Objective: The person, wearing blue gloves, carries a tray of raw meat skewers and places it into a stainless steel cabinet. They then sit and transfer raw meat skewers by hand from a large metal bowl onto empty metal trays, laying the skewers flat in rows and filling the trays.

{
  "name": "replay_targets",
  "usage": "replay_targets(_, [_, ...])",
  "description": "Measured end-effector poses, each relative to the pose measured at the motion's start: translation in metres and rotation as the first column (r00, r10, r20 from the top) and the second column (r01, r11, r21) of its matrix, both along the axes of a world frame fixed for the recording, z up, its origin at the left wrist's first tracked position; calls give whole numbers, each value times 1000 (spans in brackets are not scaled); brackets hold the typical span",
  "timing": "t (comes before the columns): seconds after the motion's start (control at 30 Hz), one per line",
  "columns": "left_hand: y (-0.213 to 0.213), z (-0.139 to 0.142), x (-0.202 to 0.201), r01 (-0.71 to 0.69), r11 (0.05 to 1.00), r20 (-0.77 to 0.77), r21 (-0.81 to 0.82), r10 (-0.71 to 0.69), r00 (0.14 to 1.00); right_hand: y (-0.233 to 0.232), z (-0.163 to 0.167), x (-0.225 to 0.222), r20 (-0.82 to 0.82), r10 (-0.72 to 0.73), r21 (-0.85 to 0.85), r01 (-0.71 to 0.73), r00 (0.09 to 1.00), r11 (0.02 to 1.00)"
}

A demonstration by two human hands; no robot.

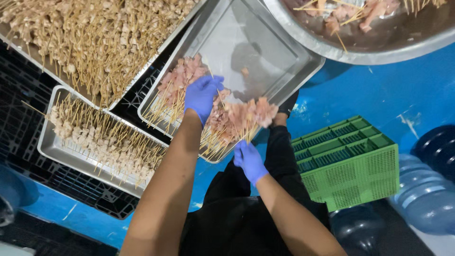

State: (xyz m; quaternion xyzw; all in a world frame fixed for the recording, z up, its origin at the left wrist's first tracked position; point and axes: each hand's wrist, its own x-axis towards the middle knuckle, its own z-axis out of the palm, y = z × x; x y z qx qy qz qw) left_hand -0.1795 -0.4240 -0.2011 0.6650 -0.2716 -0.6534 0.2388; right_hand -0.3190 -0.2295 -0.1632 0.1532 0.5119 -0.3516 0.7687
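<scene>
Left hand [203,96], blue-gloved: fingers curled, pressing on raw meat skewers [222,121] at 6 o'clock end of steel tray [265,57]. Right hand [248,160]: fingers pinching stick ends of bunch. Risks: tray overhangs black crate [71,185], may tip; pointed sticks may pierce gloves.

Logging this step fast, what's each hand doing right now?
Left hand: fingers curled, pressing on the meat skewers in the steel tray.
Right hand: closed on a bundle of skewers.
</scene>
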Motion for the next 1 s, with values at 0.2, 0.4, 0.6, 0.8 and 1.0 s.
replay_targets(0.2, [-10, -4, -1, 15, 999, -5, -46, -16, 1000, -51, -19, 50, -92, -58, 149, 71, 994, 986])
replay_targets(0.4, [26, -1, 33, 93, 994, 112, 51, -98, 989, -32, -10, 44, -486, 721, 148, -767, 493, 625])
replay_targets(0.6, [83, -10, 49, -71, 960, 160, 269, 28, 987, -59, -15, -20, -614, 785, 440, -862, -84, 252])
replay_targets(0.8, [118, -21, 40, -190, 918, -147, 347, 254, 956, -167, -96, -40, -995, 27, 94, -860, -92, 501])
replay_targets(1.0, [137, -16, 24, -377, 901, -567, 213, 428, 704, -190, -153, -36, -967, 152, 239, -935, -204, 262])
